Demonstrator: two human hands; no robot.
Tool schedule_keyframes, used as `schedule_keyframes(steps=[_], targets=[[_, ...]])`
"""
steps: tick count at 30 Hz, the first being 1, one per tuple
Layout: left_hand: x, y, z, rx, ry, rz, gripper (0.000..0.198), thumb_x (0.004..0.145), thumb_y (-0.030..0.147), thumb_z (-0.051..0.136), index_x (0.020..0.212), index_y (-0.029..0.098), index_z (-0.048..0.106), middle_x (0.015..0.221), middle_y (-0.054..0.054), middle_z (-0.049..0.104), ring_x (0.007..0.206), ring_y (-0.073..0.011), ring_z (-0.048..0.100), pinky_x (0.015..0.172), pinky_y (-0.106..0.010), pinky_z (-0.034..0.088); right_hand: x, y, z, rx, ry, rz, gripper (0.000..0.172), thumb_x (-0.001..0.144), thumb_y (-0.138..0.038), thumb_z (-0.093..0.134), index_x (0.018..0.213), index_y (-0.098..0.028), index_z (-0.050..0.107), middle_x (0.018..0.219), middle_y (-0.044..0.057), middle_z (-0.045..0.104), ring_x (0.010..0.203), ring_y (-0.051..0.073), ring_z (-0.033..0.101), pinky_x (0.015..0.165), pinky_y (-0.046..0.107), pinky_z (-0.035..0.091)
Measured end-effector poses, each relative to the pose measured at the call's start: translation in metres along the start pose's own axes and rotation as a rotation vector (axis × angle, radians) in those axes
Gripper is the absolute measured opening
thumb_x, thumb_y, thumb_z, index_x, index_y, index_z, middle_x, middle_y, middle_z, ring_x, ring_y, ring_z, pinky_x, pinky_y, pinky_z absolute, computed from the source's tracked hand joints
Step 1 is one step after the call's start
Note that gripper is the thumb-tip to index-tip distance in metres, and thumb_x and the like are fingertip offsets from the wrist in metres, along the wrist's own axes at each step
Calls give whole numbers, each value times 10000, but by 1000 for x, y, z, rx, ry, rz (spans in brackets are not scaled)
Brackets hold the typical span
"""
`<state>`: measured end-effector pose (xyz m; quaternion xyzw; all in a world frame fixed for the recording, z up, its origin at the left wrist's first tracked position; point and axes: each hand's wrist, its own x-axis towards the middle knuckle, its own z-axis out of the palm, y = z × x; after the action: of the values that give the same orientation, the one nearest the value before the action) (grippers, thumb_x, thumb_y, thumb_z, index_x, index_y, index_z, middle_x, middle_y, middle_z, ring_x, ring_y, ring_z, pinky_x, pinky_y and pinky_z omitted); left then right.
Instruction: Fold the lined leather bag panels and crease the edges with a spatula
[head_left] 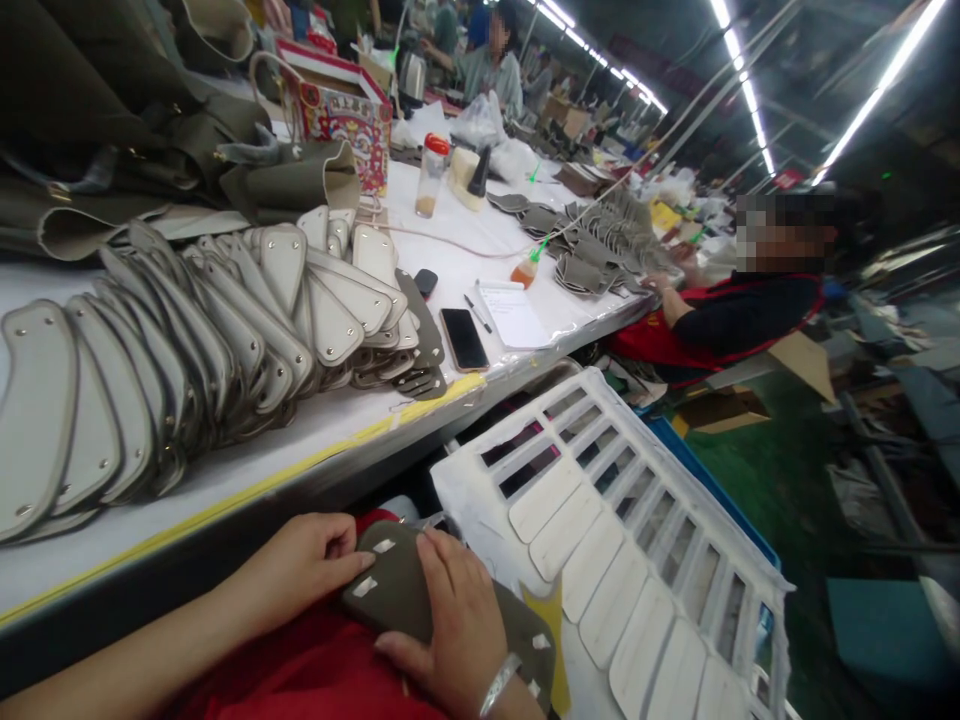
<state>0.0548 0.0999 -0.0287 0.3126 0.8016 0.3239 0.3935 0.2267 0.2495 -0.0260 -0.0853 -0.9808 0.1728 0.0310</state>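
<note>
On my lap, over red cloth, lies a dark olive leather panel with rounded ends and small white tabs near both ends. My right hand lies across its middle, with fingers over the top and the thumb along the near side, gripping it. At the panel's left end is my left hand, its fingers curled in and its thumb by a white tab. Whatever those curled fingers pinch, if anything, is too small to make out. Beside my lap, pale rounded panels rest in a row on a white slatted rack.
Many grey panels with metal studs are stacked along the white table. A phone, a notepad and a red-capped jar stand farther along. A co-worker sits at the right, by more dark pieces.
</note>
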Motion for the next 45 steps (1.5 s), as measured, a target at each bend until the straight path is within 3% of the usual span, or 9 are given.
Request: schedule_keyframes(steps=[7,15,18,23,28,36,40,42,45], targets=[[9,-2,-11,-25,-67,68,275,709,440,587,688,197,462,635,51,530,609,-135,473,546,-229,334,1,0,-2,-20,-67,-22,823,746,-656,514,1387,-176,326,1385,161,392,1225,330,406,962,521,380],[5,-4,-1,-69,-37,85,278,754,453,552,734,205,429,638,58,501,595,-131,458,560,-242,353,-2,-7,-3,-65,-30,-180,506,841,-525,482,1305,-325,444,1422,68,362,1310,284,296,1039,511,278],[4,-5,3,-22,-7,93,293,768,485,535,769,208,437,612,67,472,579,-133,452,549,-242,349,-14,9,-11,-33,-62,-88,606,773,-604,527,1296,-306,461,1406,109,373,1257,308,370,987,520,338],[8,-5,-2,-3,-39,188,326,774,452,547,980,200,531,784,22,568,740,-164,540,673,-253,427,-39,33,-30,14,-145,145,939,630,-694,603,1342,-119,393,1278,191,492,1150,313,470,946,498,390],[12,-2,-6,45,-89,323,340,810,404,523,1100,229,555,1092,-34,597,1024,-206,537,902,-302,414,-27,18,-22,77,-126,142,900,650,-688,592,1341,-149,386,1326,155,454,1182,298,427,995,479,330],[9,4,4,-72,-27,278,305,773,376,554,1031,220,600,1060,-34,643,1027,-221,564,910,-316,443,-5,2,-2,122,-67,145,872,631,-695,587,1293,-158,403,1270,132,480,1115,302,447,962,474,349],[13,7,-1,-123,-115,176,322,781,379,534,1055,214,572,1039,-24,653,974,-206,590,860,-303,474,-1,5,-5,150,-110,159,818,568,-631,653,1199,-145,467,1145,127,531,1020,288,491,908,453,397],[13,9,-4,-32,-139,190,333,793,372,522,1082,211,559,1081,-31,642,1005,-205,584,889,-308,467,2,5,-4,147,-113,155,814,558,-625,654,1185,-137,476,1136,135,531,1008,293,493,902,455,402],[8,17,-1,258,-41,342,429,827,364,488,1230,217,482,1285,-59,537,1184,-224,482,1020,-357,375,5,4,-1,126,-108,152,863,565,-648,636,1216,-112,458,1154,152,526,1024,312,486,902,474,401]])
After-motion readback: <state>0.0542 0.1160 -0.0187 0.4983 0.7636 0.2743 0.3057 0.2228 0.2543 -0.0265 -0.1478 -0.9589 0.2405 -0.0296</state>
